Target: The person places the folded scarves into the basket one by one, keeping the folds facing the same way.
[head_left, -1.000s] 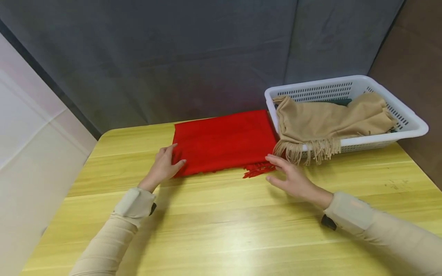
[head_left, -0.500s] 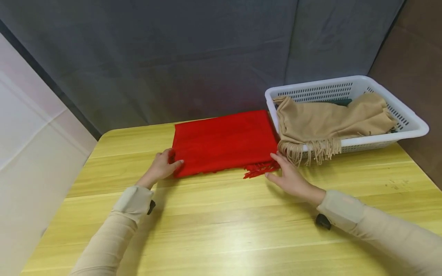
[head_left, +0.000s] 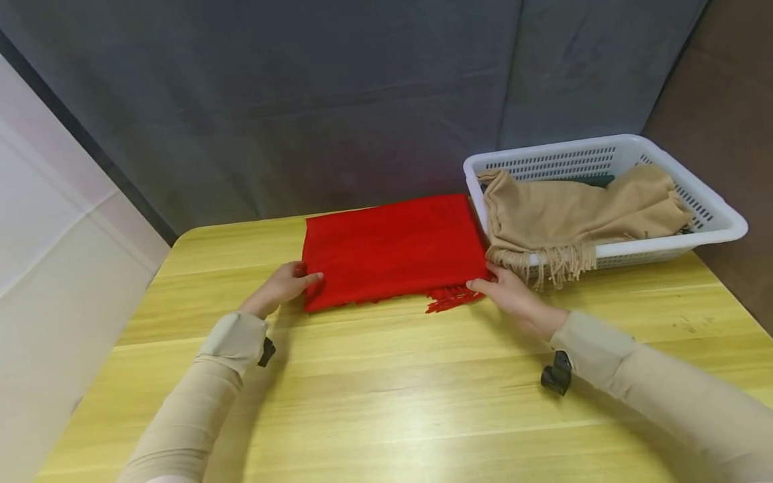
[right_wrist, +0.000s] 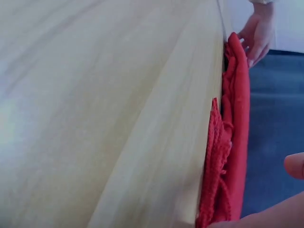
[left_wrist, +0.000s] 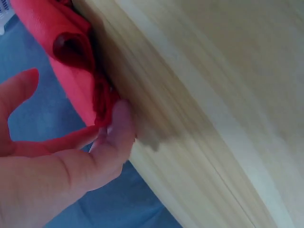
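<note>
A folded red scarf point(head_left: 392, 251) lies flat at the back of the table, its red fringe point(head_left: 453, 297) sticking out from under the front right corner. My left hand point(head_left: 282, 288) is at its left edge. In the left wrist view, its fingertips point(left_wrist: 121, 118) touch the folded layers point(left_wrist: 73, 47) while the thumb point(left_wrist: 23, 88) stands apart. At the front right corner is my right hand point(head_left: 513, 295), fingers right at the edge and partly hidden. The right wrist view shows its thumb point(right_wrist: 295, 165) clear of the scarf.
Right of the red scarf stands a white perforated basket point(head_left: 640, 251). A tan scarf point(head_left: 574, 208) lies in it, tassels hanging over the front rim. Some dark green cloth point(head_left: 598, 180) shows behind it. A dark grey curtain point(head_left: 302, 100) rises behind the table point(head_left: 374, 389).
My right hand has moved in to the scarf's front right corner. The left hand's fingers have shifted down along the left edge and tucked in. The scarf has hardly moved.
</note>
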The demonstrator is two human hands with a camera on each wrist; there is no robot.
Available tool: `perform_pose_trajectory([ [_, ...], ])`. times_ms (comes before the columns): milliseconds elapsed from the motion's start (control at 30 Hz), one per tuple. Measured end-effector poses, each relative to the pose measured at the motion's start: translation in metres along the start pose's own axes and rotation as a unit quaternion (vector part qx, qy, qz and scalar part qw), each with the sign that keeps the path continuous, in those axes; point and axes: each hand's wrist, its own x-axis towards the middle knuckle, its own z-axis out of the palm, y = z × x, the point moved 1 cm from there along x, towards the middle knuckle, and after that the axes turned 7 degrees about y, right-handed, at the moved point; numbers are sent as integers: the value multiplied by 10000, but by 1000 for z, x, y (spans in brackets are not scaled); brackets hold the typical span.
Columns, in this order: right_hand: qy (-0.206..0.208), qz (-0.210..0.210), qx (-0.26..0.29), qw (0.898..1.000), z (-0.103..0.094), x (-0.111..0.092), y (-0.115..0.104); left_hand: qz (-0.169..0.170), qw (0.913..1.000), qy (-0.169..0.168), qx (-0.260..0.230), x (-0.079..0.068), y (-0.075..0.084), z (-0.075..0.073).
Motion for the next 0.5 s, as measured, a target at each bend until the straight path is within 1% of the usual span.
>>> perform_pose_trajectory([
  [33,7,104,63,9999,0,2,0,-47,10000,-8,21,-1,2,1],
  [67,3,178,150,9997,0,4,0,-180,9998,-71,29,-5,8,1],
  [200,14,352,512,9981,0,11,1,-250,9994,-126,213,-7,16,3],
  [300,-17,411,803,9959,1,15,2,-204,9991,-104,347,-4,16,5],
  [400,-248,499,1222,9909,2,18,3,-207,9988,-83,429,-1,13,7],
  [500,-458,579,1472,9864,2,21,4,-214,9983,15,547,1,13,9],
])
